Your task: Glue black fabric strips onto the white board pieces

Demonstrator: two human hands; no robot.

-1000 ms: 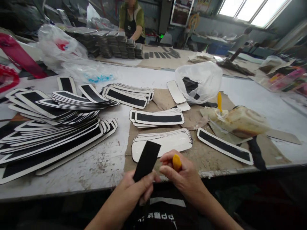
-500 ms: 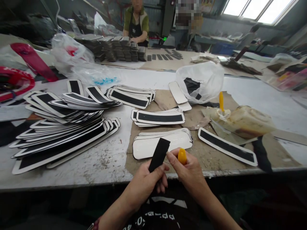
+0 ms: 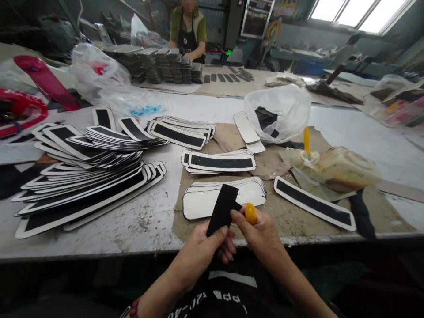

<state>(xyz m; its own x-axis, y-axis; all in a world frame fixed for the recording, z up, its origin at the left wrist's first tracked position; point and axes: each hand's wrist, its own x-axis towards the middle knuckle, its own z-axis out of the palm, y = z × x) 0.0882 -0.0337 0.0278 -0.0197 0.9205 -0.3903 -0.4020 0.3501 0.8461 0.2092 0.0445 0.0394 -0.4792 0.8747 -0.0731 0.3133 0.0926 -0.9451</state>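
Black strips (image 3: pixel 222 207) are gripped near their lower end by my left hand (image 3: pixel 207 245), thumb on top. One strip's corner sticks out to the right, pinched by the fingers of my right hand (image 3: pixel 260 229). That hand also holds a yellow-handled tool (image 3: pixel 251 213); its far end is hidden. Just beyond my hands lies a stack of white curved pieces (image 3: pixel 198 204). Behind it is a stack of white-edged pieces with black centres (image 3: pixel 221 162). A single such piece (image 3: pixel 314 204) lies to the right.
Large piles of black-and-white pieces (image 3: pixel 89 194) cover the left. A glue-stained plastic container (image 3: pixel 347 170) with a yellow handle beside it (image 3: pixel 306 140) stands right. Behind are a white plastic bag (image 3: pixel 291 110) and a person (image 3: pixel 188 35) at another table.
The black strips have fanned apart, with a corner now showing at the right between my right fingers. My left hand has moved slightly.
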